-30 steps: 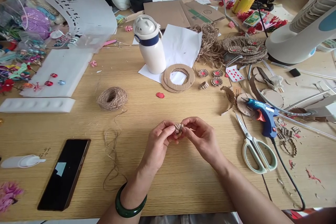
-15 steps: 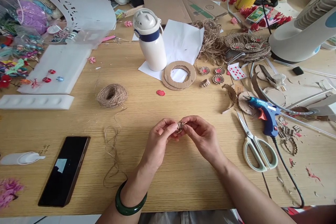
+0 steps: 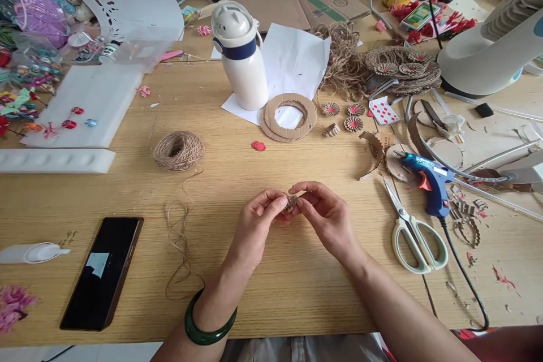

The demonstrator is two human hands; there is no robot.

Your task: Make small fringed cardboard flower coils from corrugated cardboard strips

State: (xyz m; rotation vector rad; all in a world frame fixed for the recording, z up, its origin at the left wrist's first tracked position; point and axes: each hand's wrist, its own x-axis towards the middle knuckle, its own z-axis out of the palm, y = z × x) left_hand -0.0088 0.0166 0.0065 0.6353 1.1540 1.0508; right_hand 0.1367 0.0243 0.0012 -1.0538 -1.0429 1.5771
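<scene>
"Small brown corrugated-cardboard roll (image 3: 290, 203), where?"
"Pinched in the left hand (image 3: 257, 225), five o'clock from the flat round red discs (image 3: 258, 146)."
"Right hand (image 3: 326, 220)?"
"At its edge; whether clamped on, I can't tell."

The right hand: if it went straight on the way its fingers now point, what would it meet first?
The right hand would probably meet the small corrugated piece first, then the left hand that pinches it. Its thumb may already touch the piece; depth is unclear here.
</scene>
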